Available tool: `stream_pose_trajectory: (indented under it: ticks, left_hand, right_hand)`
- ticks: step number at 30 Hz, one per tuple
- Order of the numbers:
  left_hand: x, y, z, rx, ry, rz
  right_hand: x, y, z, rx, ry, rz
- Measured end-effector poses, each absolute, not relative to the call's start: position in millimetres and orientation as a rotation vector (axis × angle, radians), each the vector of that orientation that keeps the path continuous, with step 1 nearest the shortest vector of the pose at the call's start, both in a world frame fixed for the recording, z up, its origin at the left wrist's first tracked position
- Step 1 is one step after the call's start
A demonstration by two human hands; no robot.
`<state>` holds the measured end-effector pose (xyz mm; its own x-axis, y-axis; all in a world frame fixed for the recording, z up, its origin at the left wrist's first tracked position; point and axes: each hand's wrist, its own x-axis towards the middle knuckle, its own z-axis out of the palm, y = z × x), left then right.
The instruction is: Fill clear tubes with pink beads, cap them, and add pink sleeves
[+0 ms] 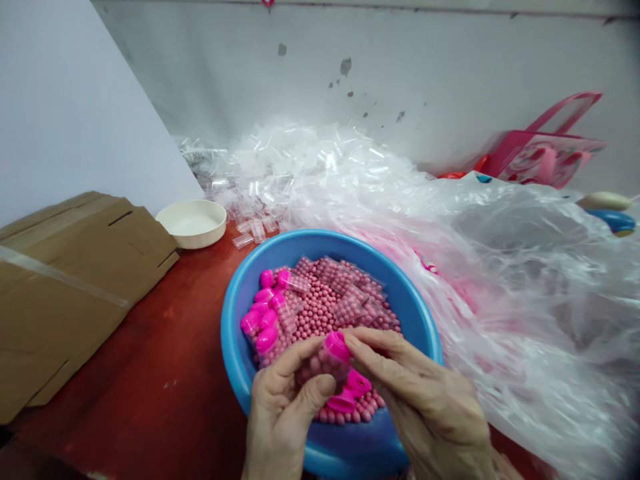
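Over a blue basin (231,320), my left hand (287,400) grips a small clear container (323,360) filled with pink beads. My right hand (430,393) has its fingers pressed at the bright pink cap (337,345) on that container. Loose pink beads (313,307) lie in the basin. Several filled containers with pink caps (267,317) rest along its left side, and filled clear ones without caps (350,303) lie at the back right. Loose pink caps (343,401) sit on the beads beneath my hands.
A cardboard box (80,280) stands at the left on the red table (175,373). Behind the basin are a white round dish (194,223) and many clear empty containers (257,227). Plastic bags (525,287) and a pink bag (540,157) are on the right.
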<state>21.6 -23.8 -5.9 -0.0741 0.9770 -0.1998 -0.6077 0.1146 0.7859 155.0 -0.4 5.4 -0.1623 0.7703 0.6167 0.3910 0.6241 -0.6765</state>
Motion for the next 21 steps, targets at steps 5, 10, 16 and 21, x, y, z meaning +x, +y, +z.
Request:
stream_pose_trajectory:
  ticks: [5, 10, 16, 21]
  left_hand:
    - [31, -30, -9, 0.522, 0.945, 1.465]
    - [33, -32, -10, 0.459, 0.99, 1.446]
    - [30, -29, 0, 0.358, 0.861, 1.276]
    - [31, -27, 2, 0.368, 0.888, 1.29]
  right_hand:
    - [160, -8, 2, -1.004, -1.898, 0.387]
    - [164, -13, -5, -0.942, -2.077, 0.055]
    - [160, -14, -11, -1.035, -2.195, -0.004]
    - [154, -15, -16, -1.055, -2.134, -0.136]
